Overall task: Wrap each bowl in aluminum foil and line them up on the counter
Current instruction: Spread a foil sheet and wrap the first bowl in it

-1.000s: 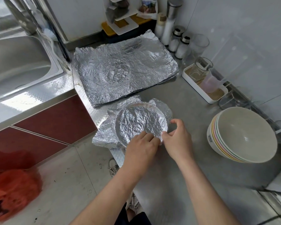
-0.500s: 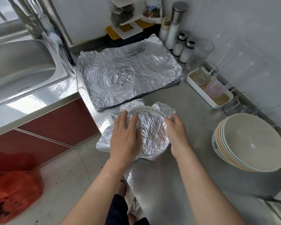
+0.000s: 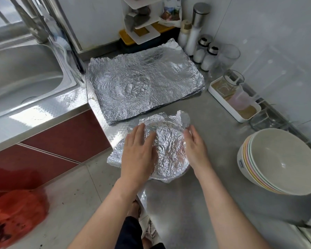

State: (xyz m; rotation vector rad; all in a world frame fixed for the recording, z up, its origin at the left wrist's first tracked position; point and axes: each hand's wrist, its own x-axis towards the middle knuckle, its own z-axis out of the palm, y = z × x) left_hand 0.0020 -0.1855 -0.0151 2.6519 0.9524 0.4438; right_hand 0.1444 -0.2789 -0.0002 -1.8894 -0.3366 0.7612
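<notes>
The upturned round bowl under crinkled silver foil [image 3: 166, 150] sits at the steel desk's [image 3: 214, 177] front edge. Both hands, left [image 3: 138, 151] and right [image 3: 194, 148], lie spread flat, pressing the foil down its sides. Likely mid-wrap: loose flaps next need tucking under the rim.

Of the foil-wrapped bowl [image 3: 169, 151] I see only foil. My left hand [image 3: 138, 150] lies flat across its left side and hides the wrap beneath, so I cannot tell how the foil sits there. The stack of bowls [image 3: 280, 162] is clipped by the right edge, the sink [image 3: 22, 72] by the left. The red bag [image 3: 14, 216] at lower left is blurred and cut off too.
</notes>
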